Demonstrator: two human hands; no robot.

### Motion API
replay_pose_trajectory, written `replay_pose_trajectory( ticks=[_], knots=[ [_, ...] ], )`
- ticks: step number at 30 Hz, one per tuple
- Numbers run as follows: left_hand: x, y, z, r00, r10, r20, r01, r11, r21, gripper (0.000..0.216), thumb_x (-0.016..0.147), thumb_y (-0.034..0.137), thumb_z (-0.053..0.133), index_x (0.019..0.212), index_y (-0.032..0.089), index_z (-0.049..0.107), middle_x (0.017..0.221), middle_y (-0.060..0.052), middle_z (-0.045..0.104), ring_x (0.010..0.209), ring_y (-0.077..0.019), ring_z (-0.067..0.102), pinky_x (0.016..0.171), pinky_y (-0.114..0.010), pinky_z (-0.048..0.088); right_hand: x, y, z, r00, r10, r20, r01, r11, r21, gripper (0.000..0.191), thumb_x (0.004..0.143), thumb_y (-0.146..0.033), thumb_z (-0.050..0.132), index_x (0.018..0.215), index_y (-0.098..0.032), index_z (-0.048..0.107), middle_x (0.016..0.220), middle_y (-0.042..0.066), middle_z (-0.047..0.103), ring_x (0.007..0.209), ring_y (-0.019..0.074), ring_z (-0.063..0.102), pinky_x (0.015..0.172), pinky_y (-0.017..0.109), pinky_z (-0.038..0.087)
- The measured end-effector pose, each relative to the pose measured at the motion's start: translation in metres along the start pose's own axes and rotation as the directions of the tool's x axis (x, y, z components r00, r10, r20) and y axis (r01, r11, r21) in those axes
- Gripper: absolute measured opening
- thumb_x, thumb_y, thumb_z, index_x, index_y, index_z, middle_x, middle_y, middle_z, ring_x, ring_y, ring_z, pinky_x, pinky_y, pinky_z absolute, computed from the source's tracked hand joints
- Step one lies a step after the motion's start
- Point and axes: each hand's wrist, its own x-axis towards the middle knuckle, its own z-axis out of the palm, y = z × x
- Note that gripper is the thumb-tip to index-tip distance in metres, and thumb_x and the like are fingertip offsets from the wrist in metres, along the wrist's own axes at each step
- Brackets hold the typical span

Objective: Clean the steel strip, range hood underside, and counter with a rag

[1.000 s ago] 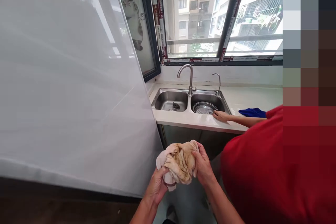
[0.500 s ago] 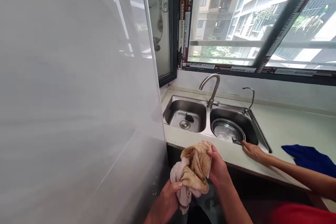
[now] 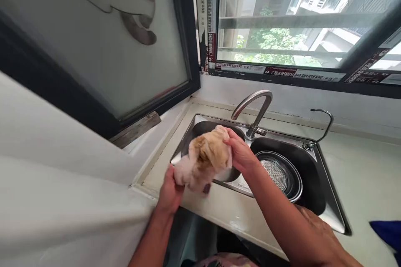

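Note:
A crumpled towel (image 3: 203,158), white with tan-brown patches, hangs between my two hands over the left basin and front edge of the sink (image 3: 242,185). My left hand (image 3: 171,187) is closed on its lower left end. At the upper right end, my right hand (image 3: 240,152) grips the cloth with the thumb on top. The towel is slightly blurred and covers most of the left basin's bottom. Just above and to the right of it stands the curved metal faucet (image 3: 257,114).
A round metal strainer (image 3: 272,173) sits in the right basin. Another person's arm (image 3: 316,221) is partly hidden behind my right arm. A thin second tap (image 3: 329,127) rises at the back right, blue cloth (image 3: 388,233) lies on the counter, and an open window sash (image 3: 184,33) juts in at left.
My hands have carried the towel forward and up, from in front of the counter to over the sink. The view has moved closer to the sink.

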Motion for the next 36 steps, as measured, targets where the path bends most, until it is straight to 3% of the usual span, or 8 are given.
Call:
replay_pose_trajectory(
  ticks=[6, 9, 15, 18, 24, 30, 33, 36],
  knots=[
    [0.075, 0.006, 0.035, 0.981, -0.019, -0.193, -0.006, 0.992, -0.128, 0.038, 0.099, 0.036, 0.046, 0.112, 0.012, 0.073, 0.099, -0.008, 0.079, 0.114, -0.0272, 0.07, 0.108, -0.041, 0.052, 0.061, -0.033, 0.015, 0.97, -0.011, 0.245, 0.036, 0.994, -0.101, 0.04, 0.076, -0.03, 0.071, 0.115, -0.024, 0.062, 0.096, -0.002, 0.065, 0.085, 0.0154, 0.06, 0.073, 0.025, 0.048],
    [0.1, -0.014, 0.039, 0.992, -0.127, -0.02, 0.122, 0.978, -0.172, 0.039, 0.099, 0.031, 0.044, 0.123, 0.013, 0.069, 0.111, -0.008, 0.079, 0.123, -0.0266, 0.066, 0.113, -0.042, 0.047, 0.081, -0.038, 0.019, 0.956, -0.047, 0.288, 0.073, 0.994, -0.083, 0.041, 0.076, -0.029, 0.069, 0.116, -0.024, 0.06, 0.096, -0.003, 0.063, 0.083, 0.0146, 0.058, 0.073, 0.024, 0.048],
    [0.115, -0.048, 0.039, 0.875, -0.404, 0.267, 0.462, 0.862, -0.209, 0.076, 0.095, 0.074, 0.034, 0.134, 0.016, 0.062, 0.127, -0.014, 0.072, 0.14, -0.033, 0.052, 0.116, -0.049, 0.04, 0.087, -0.025, -0.005, 0.975, 0.045, 0.218, 0.0, 0.98, -0.201, 0.038, 0.069, -0.027, 0.069, 0.107, -0.024, 0.066, 0.09, -0.004, 0.064, 0.083, 0.0151, 0.057, 0.072, 0.023, 0.047],
    [0.122, -0.051, 0.038, 0.891, -0.392, 0.232, 0.439, 0.872, -0.214, 0.072, 0.091, 0.073, 0.044, 0.13, 0.016, 0.064, 0.124, -0.016, 0.073, 0.134, -0.0327, 0.058, 0.114, -0.048, 0.044, 0.078, -0.012, -0.034, 0.985, 0.124, 0.118, -0.086, 0.955, -0.285, 0.038, 0.068, -0.026, 0.07, 0.106, -0.025, 0.069, 0.095, -0.003, 0.068, 0.087, 0.0163, 0.06, 0.076, 0.024, 0.048],
    [0.13, -0.036, 0.038, 0.975, -0.211, 0.068, 0.221, 0.949, -0.224, 0.058, 0.098, 0.056, 0.049, 0.136, 0.015, 0.059, 0.122, -0.015, 0.074, 0.119, -0.0275, 0.068, 0.108, -0.045, 0.051, 0.069, 0.009, -0.101, 0.981, 0.17, -0.09, -0.179, 0.979, -0.096, 0.041, 0.064, -0.029, 0.077, 0.103, -0.023, 0.069, 0.092, -0.001, 0.072, 0.08, 0.0171, 0.065, 0.072, 0.026, 0.05],
    [0.138, -0.038, 0.03, 0.955, -0.242, 0.171, 0.283, 0.918, -0.277, 0.077, 0.089, 0.07, 0.054, 0.135, 0.01, 0.061, 0.128, -0.021, 0.071, 0.121, -0.0367, 0.066, 0.107, -0.053, 0.051, 0.084, 0.005, -0.113, 0.992, 0.122, -0.028, -0.121, 0.993, 0.004, 0.043, 0.067, -0.03, 0.077, 0.108, -0.025, 0.067, 0.102, 0.001, 0.073, 0.091, 0.02, 0.068, 0.081, 0.029, 0.052],
    [0.143, -0.061, 0.033, 0.893, -0.39, 0.225, 0.435, 0.876, -0.209, 0.08, 0.09, 0.073, 0.049, 0.137, 0.01, 0.06, 0.123, -0.021, 0.073, 0.119, -0.036, 0.068, 0.103, -0.052, 0.054, 0.097, 0.01, -0.113, 0.994, 0.107, -0.033, -0.11, 0.989, -0.103, 0.04, 0.071, -0.035, 0.074, 0.11, -0.027, 0.068, 0.102, 0.001, 0.073, 0.093, 0.0214, 0.068, 0.083, 0.031, 0.052],
    [0.144, -0.086, 0.041, 0.793, -0.56, 0.24, 0.595, 0.797, -0.108, 0.075, 0.09, 0.07, 0.051, 0.14, 0.014, 0.058, 0.118, -0.019, 0.075, 0.115, -0.0335, 0.07, 0.097, -0.049, 0.057, 0.104, 0.019, -0.124, 0.997, 0.035, -0.074, -0.064, 0.893, -0.446, 0.032, 0.075, -0.039, 0.07, 0.104, -0.027, 0.072, 0.098, 0.0, 0.073, 0.092, 0.0216, 0.065, 0.085, 0.033, 0.051]
  ],
)
